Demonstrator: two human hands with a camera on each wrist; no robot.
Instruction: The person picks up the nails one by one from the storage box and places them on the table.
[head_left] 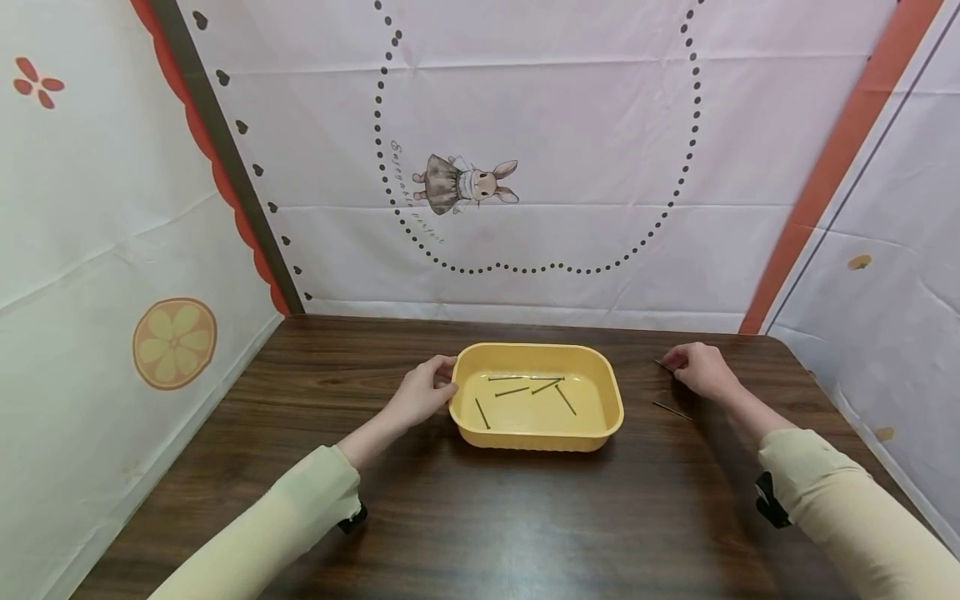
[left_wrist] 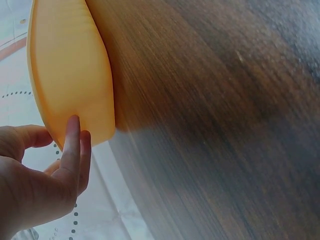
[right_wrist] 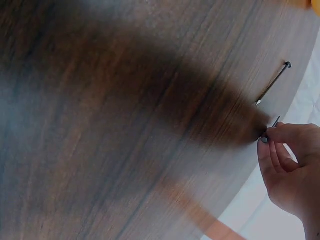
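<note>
A yellow plastic tub (head_left: 536,441) stands on the table with several dark nails (head_left: 512,392) scattered over its floor. My left hand (head_left: 424,392) holds the tub's left end, its fingertips at the rim and outer wall. In the left wrist view, the fingers (left_wrist: 73,145) lie against the tub's side (left_wrist: 75,65). To the right of the tub, my right hand (head_left: 703,371) pinches a nail (right_wrist: 265,140) between thumb and fingertips, close over the table. Another nail (right_wrist: 273,82) lies on the wood beside that hand; it also shows in the head view.
The brown wooden table (head_left: 510,517) ends at the back against a printed white cloth (head_left: 585,167). More cloth hangs along the left and right sides. Dark bands (head_left: 771,500) sit at both sleeve cuffs.
</note>
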